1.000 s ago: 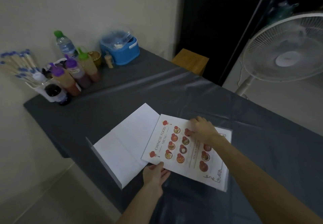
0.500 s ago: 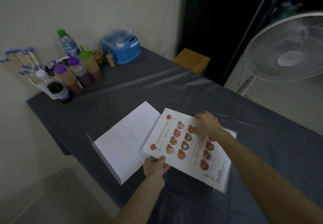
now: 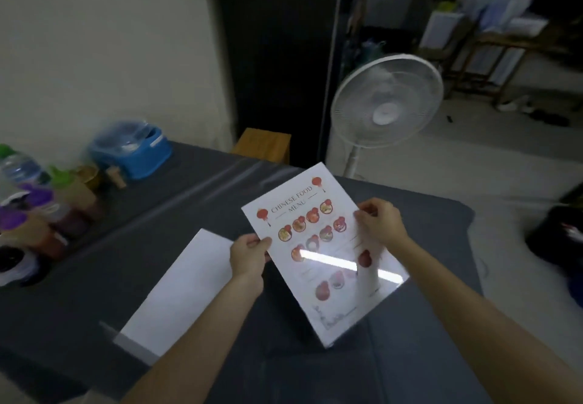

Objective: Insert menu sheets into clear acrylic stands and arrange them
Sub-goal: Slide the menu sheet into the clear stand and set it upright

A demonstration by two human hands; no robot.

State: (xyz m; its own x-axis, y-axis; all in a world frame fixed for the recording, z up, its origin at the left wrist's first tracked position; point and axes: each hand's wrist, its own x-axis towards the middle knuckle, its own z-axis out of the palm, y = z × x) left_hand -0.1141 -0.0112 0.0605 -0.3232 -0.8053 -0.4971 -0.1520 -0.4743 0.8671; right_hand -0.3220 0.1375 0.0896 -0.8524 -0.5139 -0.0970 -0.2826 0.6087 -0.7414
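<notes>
A printed menu sheet [image 3: 303, 214] headed "Chinese Food Menu" is tilted up off the dark table [image 3: 157, 214]. Its lower part sits inside a clear acrylic stand [image 3: 362, 296], which reflects a strip of light. My left hand [image 3: 249, 258] pinches the sheet's left edge. My right hand [image 3: 378, 222] grips the right edge near the stand's top. A second acrylic stand [image 3: 176, 293] holding a white sheet lies flat on the table to the left.
Sauce bottles [image 3: 38, 214], a water bottle [image 3: 19, 167] and a blue tub [image 3: 135, 151] stand at the table's far left. A white pedestal fan [image 3: 385, 103] and a wooden stool [image 3: 262, 144] are beyond the table. Shelving stands at the back right.
The menu and its clear stand have been lifted from lying flat to tilted upright. Both hands shifted to the sheet's side edges. The camera view has tipped upward and to the right.
</notes>
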